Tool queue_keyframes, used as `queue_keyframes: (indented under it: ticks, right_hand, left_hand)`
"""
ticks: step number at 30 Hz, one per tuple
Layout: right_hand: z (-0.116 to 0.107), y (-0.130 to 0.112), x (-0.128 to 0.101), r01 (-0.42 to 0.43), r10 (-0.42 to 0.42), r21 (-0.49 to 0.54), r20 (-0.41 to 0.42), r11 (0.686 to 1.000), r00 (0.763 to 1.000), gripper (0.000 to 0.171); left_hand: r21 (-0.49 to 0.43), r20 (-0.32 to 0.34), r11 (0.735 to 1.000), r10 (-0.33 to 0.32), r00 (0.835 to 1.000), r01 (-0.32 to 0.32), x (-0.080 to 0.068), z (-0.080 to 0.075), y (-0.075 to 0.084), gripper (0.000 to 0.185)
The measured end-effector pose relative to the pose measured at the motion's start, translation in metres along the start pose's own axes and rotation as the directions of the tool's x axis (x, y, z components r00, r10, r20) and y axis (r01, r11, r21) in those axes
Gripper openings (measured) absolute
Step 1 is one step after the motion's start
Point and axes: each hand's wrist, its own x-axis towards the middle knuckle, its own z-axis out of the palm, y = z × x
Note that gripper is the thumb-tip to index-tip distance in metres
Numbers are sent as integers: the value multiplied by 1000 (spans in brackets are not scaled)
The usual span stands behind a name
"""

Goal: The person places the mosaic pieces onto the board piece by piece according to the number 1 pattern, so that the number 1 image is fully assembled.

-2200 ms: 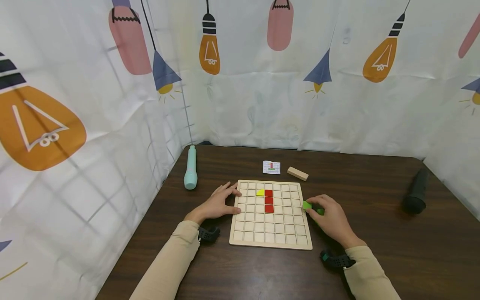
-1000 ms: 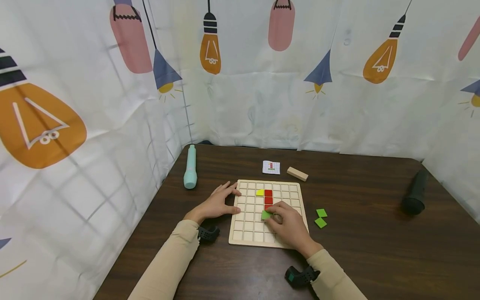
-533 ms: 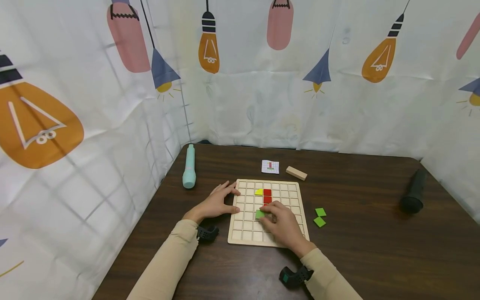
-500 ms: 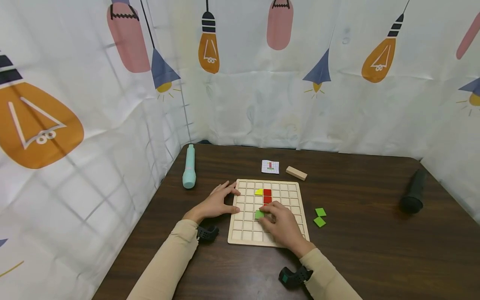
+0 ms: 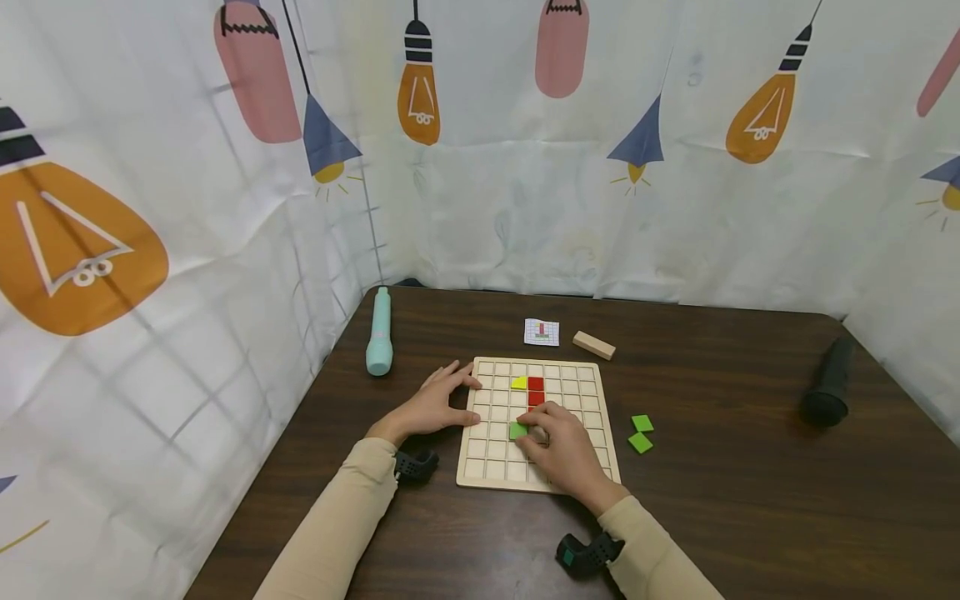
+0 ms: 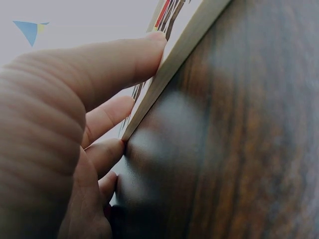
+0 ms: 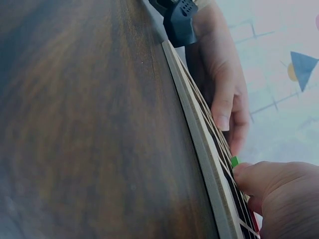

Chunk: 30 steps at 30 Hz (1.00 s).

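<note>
Lying on the left of the brown table (image 5: pixel 720 517) is a pale blue pen-shaped thing (image 5: pixel 379 332). Next comes the left hand (image 5: pixel 431 407), its fingers (image 6: pixel 112 62) straight and flat against the left edge of the wooden board (image 5: pixel 581 383). The board has many little square holes. One yellow piece (image 5: pixel 519 383) and red pieces (image 5: pixel 536 390) sit in holes near the top. The right hand (image 5: pixel 564 450) rests on the board, its fingers pinching a green piece (image 5: pixel 517 430) in a hole just below the red ones. Two more green pieces (image 5: pixel 641 433) lie on the table, right of the board.
</note>
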Motion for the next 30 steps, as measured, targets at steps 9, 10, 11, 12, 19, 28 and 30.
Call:
queue_keyframes:
  ticks: [9,10,11,12,19,28,30]
  right_hand:
    - [0,-1,0,3,-3,-34,-12,999,1000,21]
    - [0,-1,0,5,-6,-37,-15,999,1000,21]
    - [1,-1,0,9,-9,-40,-16,999,1000,21]
    - [1,-1,1,10,-11,-41,-17,999,1000,21]
    - [3,-1,3,23,-25,-64,-21,998,999,20]
    - [2,-1,1,33,-36,-71,-32,997,999,18]
    - [0,-1,0,15,-16,-36,-16,999,1000,18]
  left_hand:
    - [7,-2,1000,-3,1000,3,1,0,0,46]
    - [8,-2,1000,-1,1000,1,1,0,0,46]
    - [10,-1,1000,0,1000,0,1,1,0,46]
    - [11,-1,1000,3,1000,-3,1,1,0,46]
    - [7,-6,1000,3,1000,-3,1,0,-1,45]
    - [5,-3,1000,-3,1000,3,0,0,0,46]
    - [4,-1,1000,-4,1000,4,0,0,0,46]
